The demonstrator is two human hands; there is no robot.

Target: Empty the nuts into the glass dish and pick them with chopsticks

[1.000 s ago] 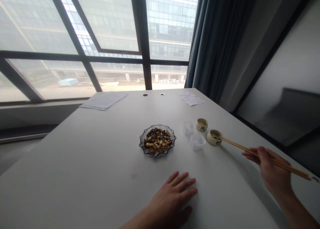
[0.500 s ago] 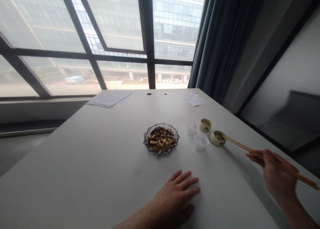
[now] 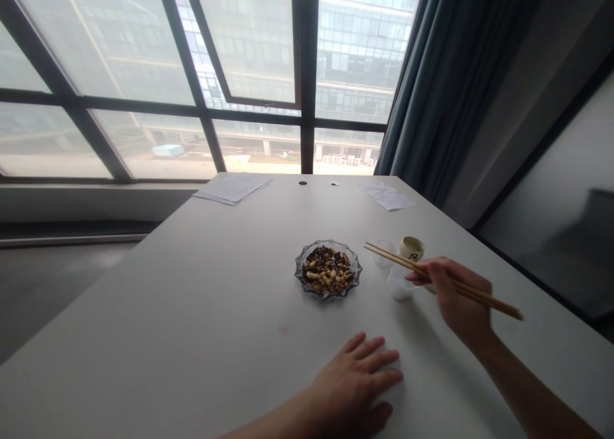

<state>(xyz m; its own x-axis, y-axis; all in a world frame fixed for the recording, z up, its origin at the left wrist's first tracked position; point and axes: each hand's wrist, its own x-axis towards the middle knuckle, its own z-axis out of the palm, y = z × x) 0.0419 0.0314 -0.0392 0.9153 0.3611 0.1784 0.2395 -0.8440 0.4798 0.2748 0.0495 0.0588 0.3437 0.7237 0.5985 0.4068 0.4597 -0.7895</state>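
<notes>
My right hand (image 3: 458,298) is closed around a pair of chopsticks (image 3: 398,259). Their tips point left and hang just right of a scalloped glass dish (image 3: 298,276); nothing shows between them. Peanuts (image 3: 329,276) and dark seeds (image 3: 314,258) fill that dish. Under the chopsticks and hand stand two clear plastic cups, a far one (image 3: 382,260) and a nearer one (image 3: 399,289). Behind the hand is a cream cup (image 3: 411,249) with a dark character; a second cream cup is almost wholly hidden by the hand. Flat on the table, fingers spread, lies my left hand (image 3: 357,381), holding nothing.
The white table (image 3: 215,298) reaches to the windows. A paper stack (image 3: 233,188) lies at its far left, a loose sheet (image 3: 387,196) at its far right. Two round holes sit near the back edge. A dark curtain (image 3: 441,74) hangs at the right.
My right hand has carried the chopsticks left, out of the nearer cream cup and towards the glass dish. The whole view has shifted slightly; my left hand rests as before.
</notes>
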